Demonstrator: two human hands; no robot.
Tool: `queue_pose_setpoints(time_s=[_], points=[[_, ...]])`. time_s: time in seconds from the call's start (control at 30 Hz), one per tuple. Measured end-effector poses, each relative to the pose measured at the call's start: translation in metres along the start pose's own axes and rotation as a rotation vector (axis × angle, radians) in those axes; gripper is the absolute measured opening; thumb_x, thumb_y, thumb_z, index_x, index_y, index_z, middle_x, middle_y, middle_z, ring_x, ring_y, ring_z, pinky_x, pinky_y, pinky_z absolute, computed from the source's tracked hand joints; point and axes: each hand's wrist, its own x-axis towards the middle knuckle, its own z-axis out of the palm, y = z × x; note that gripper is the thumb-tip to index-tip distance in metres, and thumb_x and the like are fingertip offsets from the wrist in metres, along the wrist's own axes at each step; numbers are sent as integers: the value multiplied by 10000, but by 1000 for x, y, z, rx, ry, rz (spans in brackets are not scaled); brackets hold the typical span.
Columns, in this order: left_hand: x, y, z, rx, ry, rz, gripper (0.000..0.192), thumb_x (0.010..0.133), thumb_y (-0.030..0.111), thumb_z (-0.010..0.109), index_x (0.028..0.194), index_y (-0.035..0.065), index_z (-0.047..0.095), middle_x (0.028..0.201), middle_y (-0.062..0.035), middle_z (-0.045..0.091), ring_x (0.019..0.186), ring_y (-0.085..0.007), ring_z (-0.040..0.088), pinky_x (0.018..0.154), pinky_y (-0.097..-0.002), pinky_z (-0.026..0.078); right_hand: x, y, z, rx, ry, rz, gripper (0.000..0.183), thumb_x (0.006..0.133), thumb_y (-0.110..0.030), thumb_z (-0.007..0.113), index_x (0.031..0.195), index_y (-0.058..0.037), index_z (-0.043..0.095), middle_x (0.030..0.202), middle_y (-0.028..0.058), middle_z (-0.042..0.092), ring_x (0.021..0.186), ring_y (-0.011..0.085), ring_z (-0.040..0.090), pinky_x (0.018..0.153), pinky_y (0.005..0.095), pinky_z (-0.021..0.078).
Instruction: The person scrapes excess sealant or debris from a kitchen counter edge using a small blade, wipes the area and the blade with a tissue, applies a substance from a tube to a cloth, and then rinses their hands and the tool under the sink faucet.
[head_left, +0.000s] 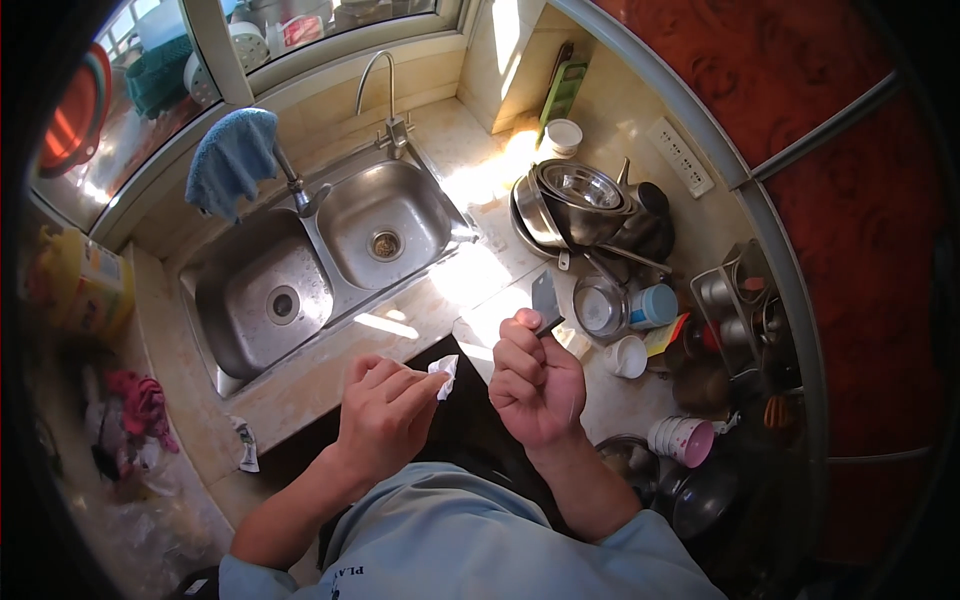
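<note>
My left hand (386, 405) pinches a small crumpled piece of white paper or wrapper (445, 375) between thumb and fingers. Held up in my right hand (541, 379) is a thin, flat dark-grey rectangular piece (547, 296), gripped at its lower edge by the thumb and curled fingers. What it is made of I cannot tell. Both hands are raised over the counter's front edge, apart from each other. Beyond them lies a double-bowl stainless steel sink (324, 247), with a water stain and drains visible in its bowls.
A blue cloth (234, 161) hangs over the sink's main faucet; a slim gooseneck tap (391, 105) stands behind. Stacked metal pots and bowls (581, 199), a white cup (625, 356), a blue-lidded jar (654, 306) and pink-and-white cups (681, 441) crowd the right. Leftward is a yellow container (86, 281).
</note>
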Motion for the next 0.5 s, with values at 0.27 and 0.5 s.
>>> queue_pose_setpoints(time_s=[0.27, 0.5], points=[[10, 23, 17, -120, 177, -25, 264, 617, -45, 681, 858, 51, 639, 717, -30, 626, 647, -188, 580, 661, -317, 403, 13, 8, -7, -43, 22, -83, 142, 983, -129, 350, 932, -59, 463, 667, -17, 313, 519, 84, 256, 406, 222, 215], [6, 17, 31, 30, 151, -15, 130, 649, 4, 655, 747, 43, 578, 626, -29, 524, 597, -182, 519, 649, -321, 391, 25, 14, -26, -391, 145, -269, 112, 961, -123, 383, 890, -90, 462, 634, -33, 301, 501, 76, 253, 390, 218, 200]])
